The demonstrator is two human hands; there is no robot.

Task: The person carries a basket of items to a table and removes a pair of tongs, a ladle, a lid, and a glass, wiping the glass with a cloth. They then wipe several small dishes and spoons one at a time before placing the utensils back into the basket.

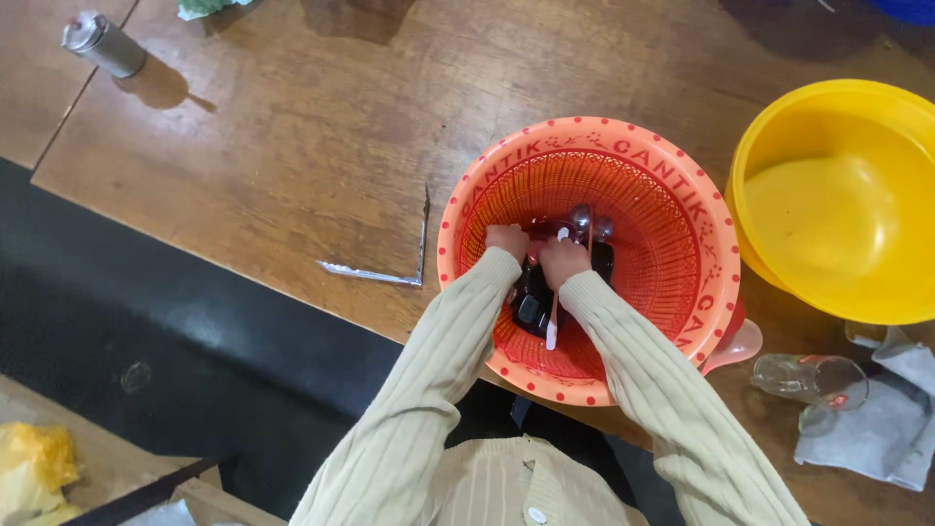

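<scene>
An orange-red plastic colander basket (682,209) stands at the near edge of a wooden table (292,146). Both my hands reach down into it. My left hand (507,240) rests on dark, black items (531,307) lying at the bottom. My right hand (565,259) is closed among thin utensils: a metal spoon (581,217) sticks up beyond it and a white handle (552,331) points back toward me. Which piece each hand grips is hidden by the fingers. Cream ribbed sleeves cover both arms.
A yellow plastic basin (838,195) sits to the right of the basket. A clear glass (813,378) lies on a grey cloth (891,419) at the near right. A small metal canister (102,44) stands far left. A strip of torn trim (375,276) hangs off the table edge.
</scene>
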